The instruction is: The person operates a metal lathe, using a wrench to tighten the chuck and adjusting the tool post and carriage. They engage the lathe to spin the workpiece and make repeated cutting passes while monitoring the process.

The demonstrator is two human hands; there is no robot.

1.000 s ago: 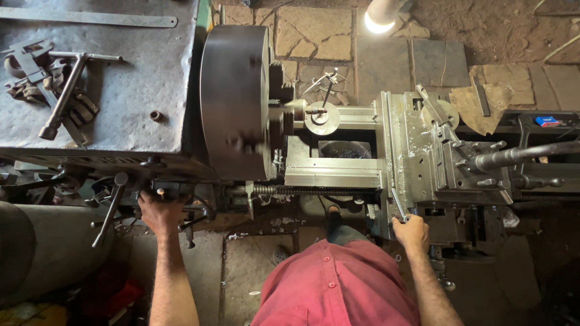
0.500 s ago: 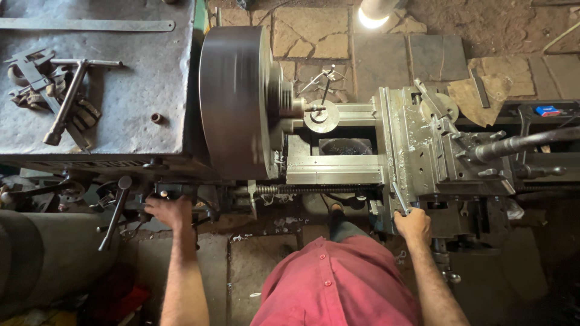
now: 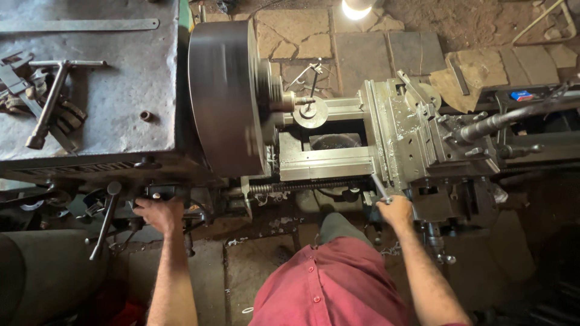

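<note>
Left hand (image 3: pixel 160 212) – fingers curled on a control (image 3: pixel 158 194) under the headstock; right hand (image 3: pixel 396 209) – fingers pinching the carriage handle (image 3: pixel 379 187); chuck (image 3: pixel 223 96) blurred.

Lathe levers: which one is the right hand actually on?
The slim handle at the carriage front; the right hand grips its lower end. The long dark lever at the headstock hangs free, beside the left hand.

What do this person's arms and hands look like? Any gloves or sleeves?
Both arms are bare from above the elbow down. The left hand and right hand wear no gloves, and no watch or rings show. The person wears a red buttoned shirt; its sleeves end out of view.
</note>
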